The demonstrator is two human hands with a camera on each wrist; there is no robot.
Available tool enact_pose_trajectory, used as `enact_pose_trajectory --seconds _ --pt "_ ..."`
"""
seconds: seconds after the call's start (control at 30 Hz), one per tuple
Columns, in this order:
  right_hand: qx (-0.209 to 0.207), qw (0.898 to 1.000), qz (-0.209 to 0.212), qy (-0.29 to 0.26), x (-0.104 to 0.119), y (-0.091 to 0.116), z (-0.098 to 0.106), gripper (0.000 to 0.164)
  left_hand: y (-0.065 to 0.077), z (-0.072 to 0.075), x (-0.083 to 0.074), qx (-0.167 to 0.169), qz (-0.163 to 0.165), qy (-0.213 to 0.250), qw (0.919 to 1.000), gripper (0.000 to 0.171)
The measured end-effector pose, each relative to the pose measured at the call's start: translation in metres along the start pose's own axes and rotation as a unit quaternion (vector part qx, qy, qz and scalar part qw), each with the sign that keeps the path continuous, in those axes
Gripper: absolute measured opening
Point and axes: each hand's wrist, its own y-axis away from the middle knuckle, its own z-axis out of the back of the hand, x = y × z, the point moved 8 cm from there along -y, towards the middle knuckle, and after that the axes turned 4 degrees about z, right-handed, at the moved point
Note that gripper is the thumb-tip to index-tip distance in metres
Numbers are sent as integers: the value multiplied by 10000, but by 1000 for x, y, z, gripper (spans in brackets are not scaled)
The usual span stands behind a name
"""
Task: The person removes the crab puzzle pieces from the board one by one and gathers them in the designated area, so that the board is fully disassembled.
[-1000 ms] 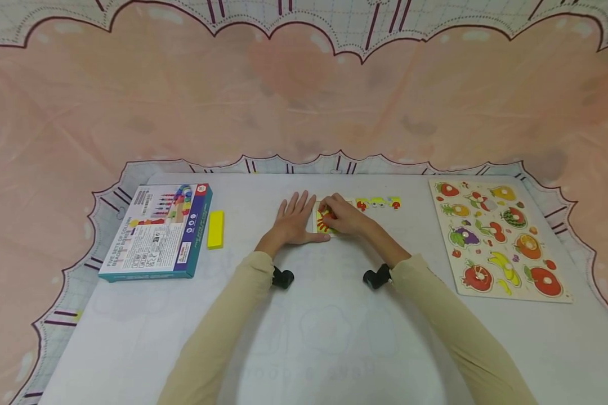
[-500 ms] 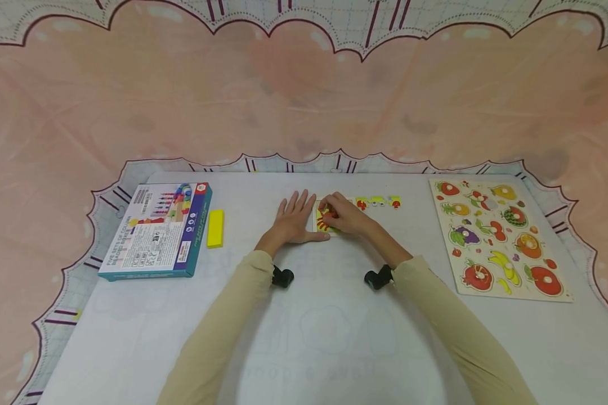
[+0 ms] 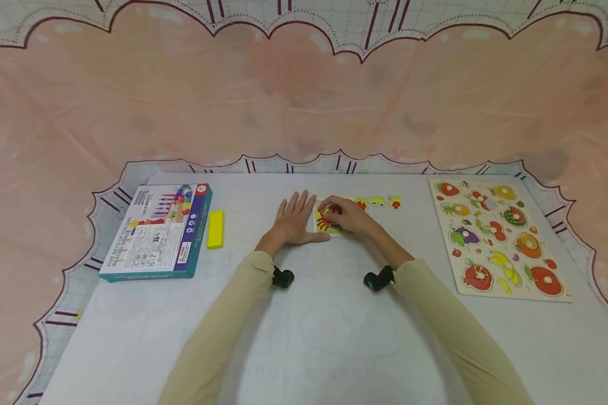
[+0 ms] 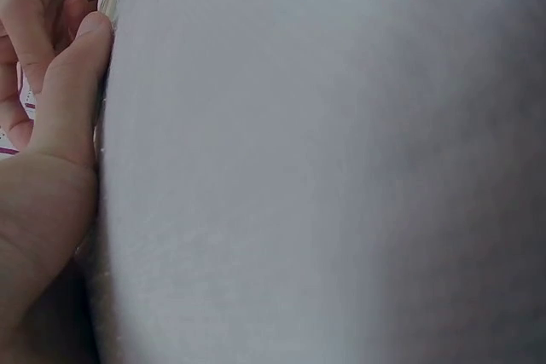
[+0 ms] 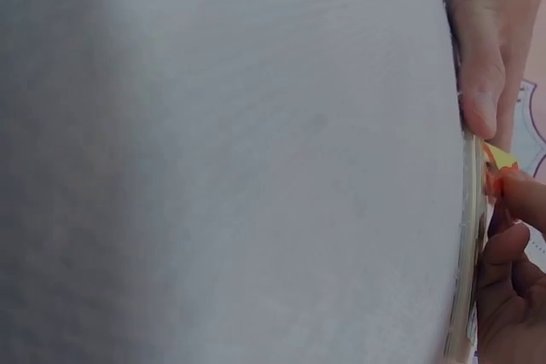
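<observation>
A small puzzle board point(image 3: 323, 225), yellow with a red ray-like picture, lies at the far middle of the white table. My left hand point(image 3: 298, 219) rests flat beside its left edge, fingers spread and thumb along the near edge. Over the board, my right hand point(image 3: 348, 215) has its fingers curled, pinching a small yellow and orange puzzle piece point(image 5: 503, 159) that stands tilted in the right wrist view; the hand covers much of the board. Just to the right lies a row of small yellow puzzle pieces point(image 3: 378, 202) with red marks. The left wrist view shows my left thumb point(image 4: 72, 83) by the right hand's fingers.
A flat box point(image 3: 157, 230) with coloured pictures lies on the left, beside a yellow block point(image 3: 215, 229). A large fruit puzzle board point(image 3: 496, 239) lies on the right. The white table point(image 3: 329, 337) has a scalloped printed border at its far edge.
My right hand has shifted slightly over the board, its fingers lifting a little so more of the picture shows. The left hand has stayed in place.
</observation>
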Motion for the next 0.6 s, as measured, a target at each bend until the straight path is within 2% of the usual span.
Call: enact_pose_trajectory --seconds 0.33,0.6 --pt "-178 9990 -395 121 -5 -2 0 25 -1 -2 0 49 -9 33 10000 110" --pt "-154 9979 -626 116 -6 -4 -1 27 -1 0 1 181 -38 166 9997 108"
